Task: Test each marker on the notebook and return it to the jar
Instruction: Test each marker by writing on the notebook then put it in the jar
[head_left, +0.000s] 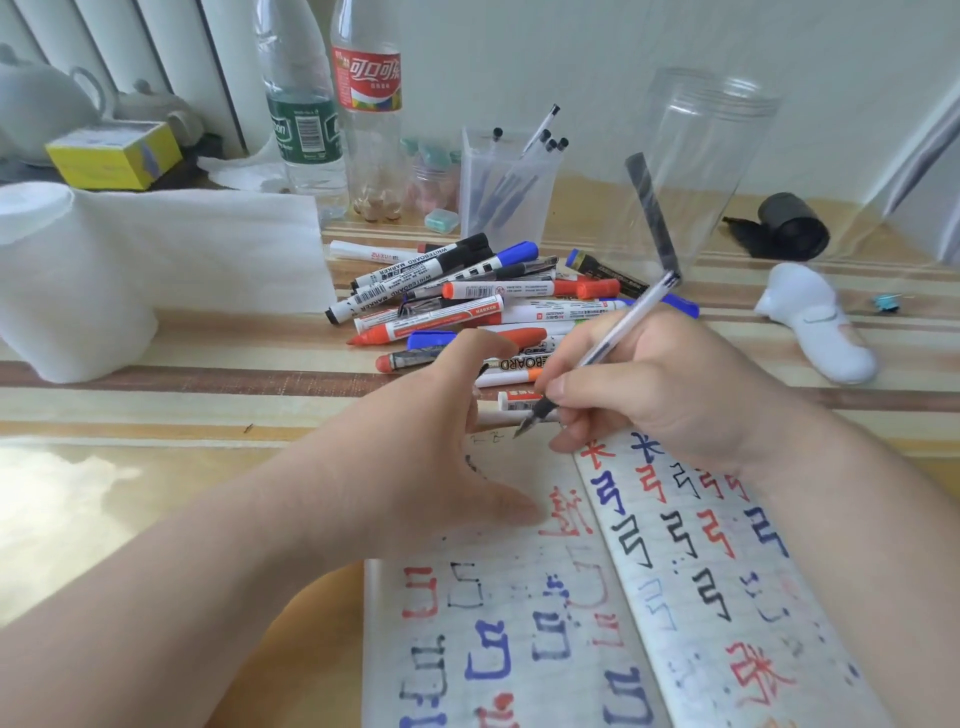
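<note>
Pen (609, 342), pinched in your right hand (665, 387), sits at the top edge of the notebook (582, 654); your left hand (431, 441), spread on the page, could smear fresh ink.

One head-worn wide-angle view looks forward and down from above the table's (234, 353) near edge. It sits close over the notebook (519, 623) and reaches the far edge and the wall (623, 41). The far right corner looks smeared, possibly by lens distortion.
</note>
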